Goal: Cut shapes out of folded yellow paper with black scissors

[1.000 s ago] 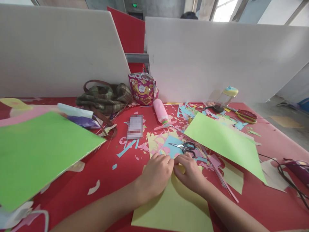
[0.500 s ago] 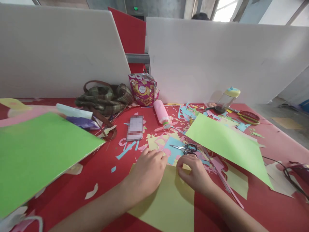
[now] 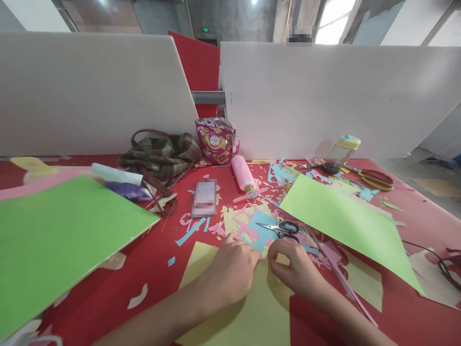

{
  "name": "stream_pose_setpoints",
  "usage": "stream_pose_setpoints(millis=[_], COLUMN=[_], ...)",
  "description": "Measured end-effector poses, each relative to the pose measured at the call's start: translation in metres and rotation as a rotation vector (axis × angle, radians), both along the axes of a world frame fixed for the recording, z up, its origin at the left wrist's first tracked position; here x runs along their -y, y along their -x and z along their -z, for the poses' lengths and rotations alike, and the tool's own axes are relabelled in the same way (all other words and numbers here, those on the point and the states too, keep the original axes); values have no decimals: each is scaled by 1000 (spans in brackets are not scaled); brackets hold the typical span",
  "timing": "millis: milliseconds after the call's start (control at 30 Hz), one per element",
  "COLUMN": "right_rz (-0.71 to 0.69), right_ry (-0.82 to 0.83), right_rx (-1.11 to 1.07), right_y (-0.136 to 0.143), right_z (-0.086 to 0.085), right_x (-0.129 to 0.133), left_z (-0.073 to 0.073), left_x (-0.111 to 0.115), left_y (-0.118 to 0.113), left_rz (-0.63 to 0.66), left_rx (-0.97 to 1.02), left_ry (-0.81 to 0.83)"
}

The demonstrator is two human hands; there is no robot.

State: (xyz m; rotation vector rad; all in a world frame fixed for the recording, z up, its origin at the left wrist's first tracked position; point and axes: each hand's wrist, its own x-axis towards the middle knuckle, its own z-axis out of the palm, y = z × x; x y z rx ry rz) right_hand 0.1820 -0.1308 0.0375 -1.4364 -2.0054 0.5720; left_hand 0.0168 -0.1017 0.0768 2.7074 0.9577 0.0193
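Observation:
A yellow paper sheet (image 3: 262, 317) lies on the red table in front of me, partly under both hands. My left hand (image 3: 236, 262) is closed at the sheet's far edge, knuckles up, with its fingertips hidden. Close to its right, my right hand (image 3: 293, 264) pinches thumb and forefinger together at the same edge, the fingers making a ring. Both hands seem to grip the paper, though the contact is mostly covered. Just beyond them, small black-handled scissors (image 3: 283, 228) rest partly open on a blue paper piece (image 3: 262, 228).
Light green sheets lie left (image 3: 72, 240) and right (image 3: 345, 226). Farther back are a phone (image 3: 204, 197), a pink bottle (image 3: 243, 174), a snack bag (image 3: 216, 142), a plaid bag (image 3: 162, 154), a clear jar (image 3: 338, 156) and red-handled scissors (image 3: 376, 178). Paper scraps are scattered around; white panels stand behind.
The view has tilted up slightly, so everything sits lower in the picture. More of the yellow sheet shows left of my left hand. Both hands stay close together, still closed.

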Motion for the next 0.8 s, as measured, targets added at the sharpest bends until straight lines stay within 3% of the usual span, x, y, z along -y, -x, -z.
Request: stream_pose_setpoints(millis=[267,500,700,800], right_rz=[22,194,-82,-155], right_ry=[-14,-71,-123,-128], right_rx=[-15,60,53,87], right_y=[-14,-28,-6,1], right_z=[-7,-6,-9,-4], right_x=[-6,-12,0,4], left_z=[-17,-29,-13,-5], left_x=[-6,-9,4,8], left_y=[12,20,5,-2], left_rz=[-48,-118,-22,0], left_rx=[33,21,31,45], left_ry=[-104,-149,-66,-70])
